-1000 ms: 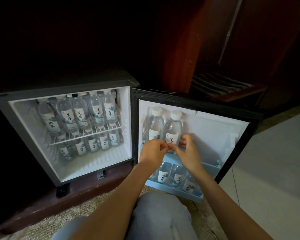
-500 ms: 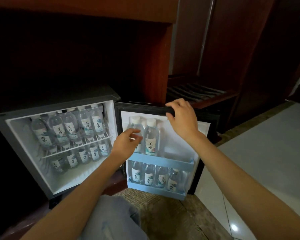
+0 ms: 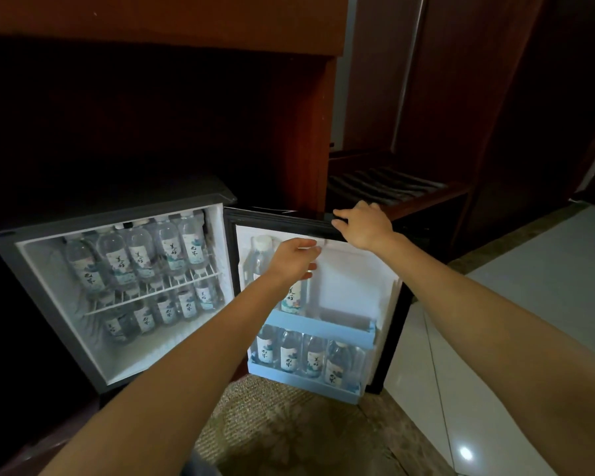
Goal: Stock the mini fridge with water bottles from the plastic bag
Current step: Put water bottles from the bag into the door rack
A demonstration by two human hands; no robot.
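The mini fridge (image 3: 117, 372) stands open inside a dark wooden cabinet. Several labelled water bottles (image 3: 141, 255) fill its wire rack and the floor below. On the open door (image 3: 351, 280), the upper blue shelf (image 3: 323, 326) holds two bottles. One (image 3: 260, 255) shows its white cap; the top of the other (image 3: 294, 297) is hidden behind my left hand (image 3: 292, 259), whose fingers hang loosely curved in front of it. Several more bottles (image 3: 291, 352) stand in the lower door shelf. My right hand (image 3: 361, 225) grips the door's top edge. No plastic bag is in view.
A dark wooden panel (image 3: 310, 132) rises right behind the door's hinge side. A slatted wooden luggage rack (image 3: 392, 187) stands behind the door. Patterned carpet (image 3: 289, 424) lies in front of the fridge, and pale glossy tiles (image 3: 495, 372) lie to the right.
My right hand left the upper-shelf bottles and took hold of the door's top edge. My left hand rose in front of the second bottle's top. The view pulled back and upward.
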